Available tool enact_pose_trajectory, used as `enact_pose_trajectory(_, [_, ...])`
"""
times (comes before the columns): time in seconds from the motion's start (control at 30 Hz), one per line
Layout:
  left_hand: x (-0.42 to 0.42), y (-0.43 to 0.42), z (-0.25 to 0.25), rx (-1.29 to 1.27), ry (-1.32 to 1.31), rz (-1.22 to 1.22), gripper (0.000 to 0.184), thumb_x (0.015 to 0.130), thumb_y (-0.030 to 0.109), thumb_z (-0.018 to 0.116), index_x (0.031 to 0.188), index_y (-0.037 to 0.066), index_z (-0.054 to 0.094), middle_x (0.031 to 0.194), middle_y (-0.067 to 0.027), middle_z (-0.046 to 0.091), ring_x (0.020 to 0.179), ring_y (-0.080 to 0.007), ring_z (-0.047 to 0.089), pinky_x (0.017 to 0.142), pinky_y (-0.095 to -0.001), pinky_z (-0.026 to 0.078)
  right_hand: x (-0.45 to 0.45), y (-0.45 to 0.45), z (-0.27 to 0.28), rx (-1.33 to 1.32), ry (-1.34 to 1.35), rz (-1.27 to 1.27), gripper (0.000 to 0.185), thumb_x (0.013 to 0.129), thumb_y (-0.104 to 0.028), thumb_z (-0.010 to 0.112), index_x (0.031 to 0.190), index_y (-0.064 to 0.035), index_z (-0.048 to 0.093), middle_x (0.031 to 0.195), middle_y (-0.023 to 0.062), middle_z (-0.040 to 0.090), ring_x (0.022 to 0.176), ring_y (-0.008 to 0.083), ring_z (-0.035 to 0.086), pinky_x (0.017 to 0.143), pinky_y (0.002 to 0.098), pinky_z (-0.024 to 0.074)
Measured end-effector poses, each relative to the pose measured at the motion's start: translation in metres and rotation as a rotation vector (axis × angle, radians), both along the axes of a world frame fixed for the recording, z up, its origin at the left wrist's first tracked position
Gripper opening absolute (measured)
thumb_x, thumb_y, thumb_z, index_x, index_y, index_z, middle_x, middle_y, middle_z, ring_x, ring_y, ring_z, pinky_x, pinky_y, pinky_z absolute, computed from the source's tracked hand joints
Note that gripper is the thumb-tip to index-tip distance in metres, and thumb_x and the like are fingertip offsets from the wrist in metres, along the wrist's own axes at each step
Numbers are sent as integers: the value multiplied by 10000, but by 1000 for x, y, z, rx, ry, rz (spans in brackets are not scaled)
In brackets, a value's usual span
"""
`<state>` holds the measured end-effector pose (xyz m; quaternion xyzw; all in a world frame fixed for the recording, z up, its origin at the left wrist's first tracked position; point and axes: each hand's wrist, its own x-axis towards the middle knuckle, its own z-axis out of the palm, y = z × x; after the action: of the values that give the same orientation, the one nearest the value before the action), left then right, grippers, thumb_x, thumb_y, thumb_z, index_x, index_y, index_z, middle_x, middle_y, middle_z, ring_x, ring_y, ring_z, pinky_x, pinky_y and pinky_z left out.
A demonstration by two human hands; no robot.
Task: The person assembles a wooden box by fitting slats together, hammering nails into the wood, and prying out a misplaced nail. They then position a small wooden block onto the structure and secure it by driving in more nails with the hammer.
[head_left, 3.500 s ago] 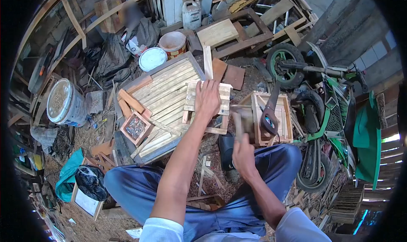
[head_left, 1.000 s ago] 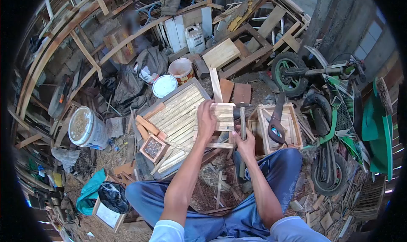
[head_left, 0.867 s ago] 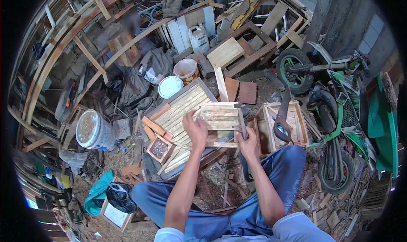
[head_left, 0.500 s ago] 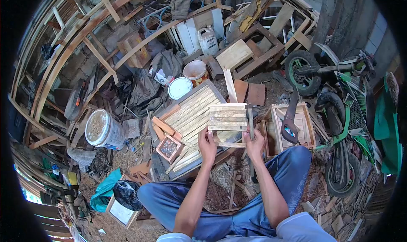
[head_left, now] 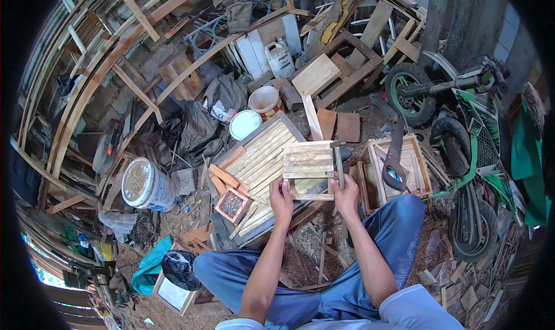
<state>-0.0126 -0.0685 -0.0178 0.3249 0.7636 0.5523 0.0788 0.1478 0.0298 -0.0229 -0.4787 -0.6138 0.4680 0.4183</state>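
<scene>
Littered floor [head_left: 300, 266], left hand [head_left: 282, 201], right hand [head_left: 346, 199] (with hammer [head_left: 339, 164]), frame [head_left: 308, 160] held between.

And here's the left forearm [head_left: 265, 266] slanting up towards one o'clock, the right forearm [head_left: 369, 255] angling in towards eleven! Left hand [head_left: 281, 203] and right hand [head_left: 346, 199] sit nearly level, apart, fingers [head_left: 350, 186] curled, each thumb [head_left: 285, 187] up near twelve. Down below, legs [head_left: 289, 307] folded wide: left knee [head_left: 213, 266] at ten, right knee [head_left: 406, 209] between one and two.
</scene>
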Motion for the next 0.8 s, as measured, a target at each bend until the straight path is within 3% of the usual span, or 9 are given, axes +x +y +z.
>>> enact_pose_trajectory(0.13, [-3, 0, 0, -49, 78, -11, 287, 985, 126, 508, 1212, -34, 585, 1077, -181, 620, 939, -280, 631, 857, -351, 487, -1, 0, 2, 11, -20, -17, 306, 836, -137, 709, 1122, -32, 687, 1016, 173, 686, 955, 302, 665, 888, 372, 488])
enact_pose_trajectory(0.27, [-29, 4, -33, -138, 71, -77, 279, 984, 114, 516, 1216, -28, 581, 1092, -165, 650, 978, -241, 642, 879, -327, 486, 1, 2, 18, -158, 44, 32, 306, 850, -123, 698, 1137, -17, 680, 995, 120, 702, 912, 208, 659, 854, 331, 493])
enact_pose_trajectory(0.37, [-28, 2, 4, -119, -339, -161, 271, 974, 131, 549, 1198, -12, 602, 1022, -120, 666, 903, -155, 615, 813, -296, 487, 3, 5, 4, -149, 128, 60, 299, 862, -94, 685, 1143, 6, 673, 947, 56, 701, 867, 138, 632, 830, 294, 488])
enact_pose_trajectory(0.4, [-28, 0, 9, -98, -361, -162, 245, 965, 142, 587, 1165, 4, 619, 977, -73, 664, 862, -119, 602, 757, -276, 483, 4, 6, 6, -153, 148, 79, 303, 863, -91, 685, 1150, 2, 672, 969, 58, 702, 882, 135, 631, 839, 292, 488])
enact_pose_trajectory(0.53, [-33, -16, 19, 13, -455, -154, 177, 952, 218, 654, 1000, 53, 615, 862, -39, 638, 783, -97, 576, 654, -252, 454, 8, 5, 25, -171, 164, 193, 315, 870, -94, 687, 1170, 0, 666, 1057, 83, 702, 957, 135, 631, 881, 291, 485])
enact_pose_trajectory(0.63, [-36, -32, 34, 7, -608, -117, 211, 932, 196, 683, 1055, 64, 572, 880, -54, 643, 774, -111, 587, 631, -261, 461, 3, 3, 28, -178, 290, 285, 329, 870, -98, 683, 1186, -11, 662, 1074, 101, 712, 980, 153, 644, 902, 302, 489])
enact_pose_trajectory(0.67, [-31, -37, 45, 78, -741, -87, 321, 918, 147, 692, 1176, 60, 524, 922, -80, 647, 759, -134, 600, 628, -280, 490, 3, 2, 29, -122, 236, 291, 322, 873, -106, 683, 1181, -12, 664, 1062, 104, 714, 971, 156, 648, 894, 305, 493])
enact_pose_trajectory(0.8, [-35, -52, 42, 97, -950, 46, 429, 930, 80, 646, 1304, -8, 456, 967, -92, 629, 760, -142, 599, 702, -299, 539, -2, -4, 42, -16, 63, 249, 303, 878, -136, 686, 1162, -31, 674, 1004, 127, 723, 920, 176, 668, 849, 320, 504])
